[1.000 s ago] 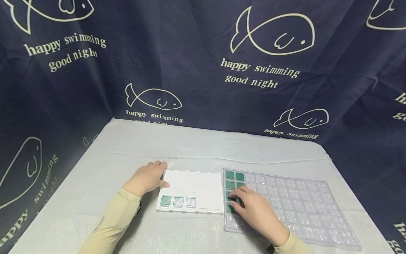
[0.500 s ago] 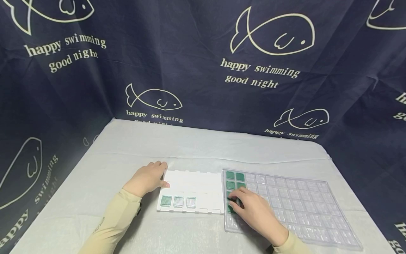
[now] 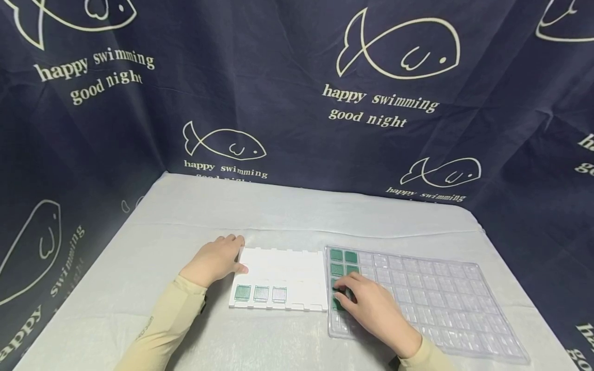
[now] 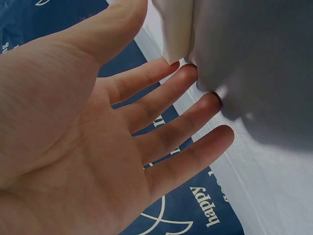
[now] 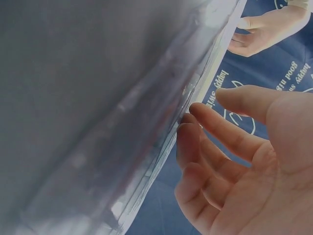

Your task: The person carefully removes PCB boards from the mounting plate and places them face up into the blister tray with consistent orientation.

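My left hand (image 3: 215, 260) rests at the left edge of a white notched board (image 3: 278, 265), thumb on top. In the left wrist view its four fingers are nearly straight, some fingertips against the board's side. A front row on this board holds three small green perforated circuit boards (image 3: 261, 293). My right hand (image 3: 371, 304) reaches over the left columns of a clear plastic compartment tray (image 3: 427, 293). Its thumb and index fingertips touch near a green circuit board in the tray, with a gap between them. The palm hides part of those columns.
More green circuit boards (image 3: 336, 255) lie in the tray's two left columns. The tray's left edge nearly meets the white board. A pale cloth (image 3: 260, 211) covers the table, and a dark blue fish-print curtain (image 3: 297, 93) stands behind and at both sides.
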Demonstrator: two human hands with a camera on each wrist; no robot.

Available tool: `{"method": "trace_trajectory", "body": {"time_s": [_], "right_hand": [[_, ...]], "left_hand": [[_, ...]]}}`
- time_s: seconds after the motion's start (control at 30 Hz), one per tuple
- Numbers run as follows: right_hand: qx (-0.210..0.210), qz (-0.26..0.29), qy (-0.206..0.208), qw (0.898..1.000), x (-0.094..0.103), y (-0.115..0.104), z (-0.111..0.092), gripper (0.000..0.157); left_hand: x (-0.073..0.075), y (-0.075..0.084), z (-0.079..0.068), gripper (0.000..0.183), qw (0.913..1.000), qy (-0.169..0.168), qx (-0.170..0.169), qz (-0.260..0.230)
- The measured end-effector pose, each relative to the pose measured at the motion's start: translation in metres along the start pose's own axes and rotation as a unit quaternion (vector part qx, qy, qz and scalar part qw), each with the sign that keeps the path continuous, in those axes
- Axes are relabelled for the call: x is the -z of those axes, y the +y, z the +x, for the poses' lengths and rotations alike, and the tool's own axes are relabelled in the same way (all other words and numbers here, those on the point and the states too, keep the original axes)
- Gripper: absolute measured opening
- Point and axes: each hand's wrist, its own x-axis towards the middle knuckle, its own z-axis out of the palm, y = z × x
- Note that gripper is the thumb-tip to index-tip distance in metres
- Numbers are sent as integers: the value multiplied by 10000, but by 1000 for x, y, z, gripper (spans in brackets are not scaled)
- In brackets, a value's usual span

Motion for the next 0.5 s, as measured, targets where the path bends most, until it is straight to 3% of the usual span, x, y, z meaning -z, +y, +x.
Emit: {"method": "trace_trajectory", "body": {"time_s": [0.5], "right_hand": [[-141,-22,56,9999,1,-1,0,10]], "left_hand": [[1,1,-1,68,10000,12,-25,-21]]}}
